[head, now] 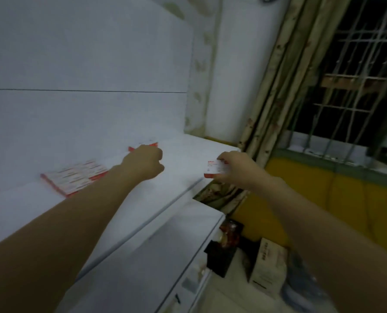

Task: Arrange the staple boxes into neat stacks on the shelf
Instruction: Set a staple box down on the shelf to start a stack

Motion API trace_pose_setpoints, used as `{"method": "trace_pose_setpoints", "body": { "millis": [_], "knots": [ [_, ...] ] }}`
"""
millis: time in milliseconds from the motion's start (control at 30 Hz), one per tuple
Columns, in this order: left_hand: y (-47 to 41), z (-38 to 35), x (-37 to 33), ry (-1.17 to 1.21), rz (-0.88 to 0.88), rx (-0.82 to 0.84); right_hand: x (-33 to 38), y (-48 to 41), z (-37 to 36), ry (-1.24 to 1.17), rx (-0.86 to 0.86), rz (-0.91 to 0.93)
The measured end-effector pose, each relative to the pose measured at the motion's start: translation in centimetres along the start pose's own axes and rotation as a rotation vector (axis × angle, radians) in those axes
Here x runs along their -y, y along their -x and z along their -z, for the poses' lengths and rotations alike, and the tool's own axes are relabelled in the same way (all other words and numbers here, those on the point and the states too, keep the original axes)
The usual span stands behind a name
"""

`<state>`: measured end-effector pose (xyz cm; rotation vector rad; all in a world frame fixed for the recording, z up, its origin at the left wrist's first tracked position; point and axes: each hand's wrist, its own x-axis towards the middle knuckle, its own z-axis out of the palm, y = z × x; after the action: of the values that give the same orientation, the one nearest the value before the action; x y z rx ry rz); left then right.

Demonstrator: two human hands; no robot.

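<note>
Both bare forearms fill the near part of the view, the left forearm (59,227) crossing the white shelf (179,161) and the right forearm (319,233) reaching in from the near right. The right hand (237,170) has a pinching grip on a red-and-white staple box (215,169), thumb on its near lower edge and fingers on its far upper edge. It holds the box with its printed white face towards the camera, at the shelf's near right corner. Whether that box touches the shelf cannot be told.

The left hand (143,163) is further along the shelf, back of the hand towards the camera, fingers curled under. Just beyond its knuckles a second box (150,144) shows its red edge, partly hidden by the hand. Whether the grip has hold of it cannot be told.

To the left of that hand, a flat block of boxes (75,178) lies side by side on the shelf, close to the white wall (86,53). The picture is blurred, so their print cannot be read.

Below the shelf's near edge stands a white cabinet (165,256). On the right are a patterned curtain (278,86) and a barred window (357,64). A yellow panel (323,193) lies under the window, and a cardboard carton (269,265) stands on the floor.
</note>
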<state>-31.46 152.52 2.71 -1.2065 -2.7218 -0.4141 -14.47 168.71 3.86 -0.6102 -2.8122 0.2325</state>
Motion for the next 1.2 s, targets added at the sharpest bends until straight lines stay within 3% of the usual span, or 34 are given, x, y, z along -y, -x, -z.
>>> {"method": "trace_pose_setpoints", "body": {
  "millis": [300, 600, 967, 1200],
  "knots": [
    [-9.5, -6.4, -16.3, 0.077, -0.194, 0.023, -16.9, 1.9, 4.2, 0.053, -0.031, -0.218],
    [-17.8, -11.2, -25.1, 0.088, -0.254, 0.071, -27.9, -1.2, 4.8, 0.094, 0.005, -0.301],
    [-31.6, -15.4, -24.1, 0.123, -0.276, 0.081, -33.7, -14.7, 1.5, 0.075, 0.008, -0.287],
    [-40.0, -15.4, -18.4, 0.143, -0.147, 0.053, -32.1, -27.1, 0.5, 0.089, -0.012, -0.16]
  ]
}}
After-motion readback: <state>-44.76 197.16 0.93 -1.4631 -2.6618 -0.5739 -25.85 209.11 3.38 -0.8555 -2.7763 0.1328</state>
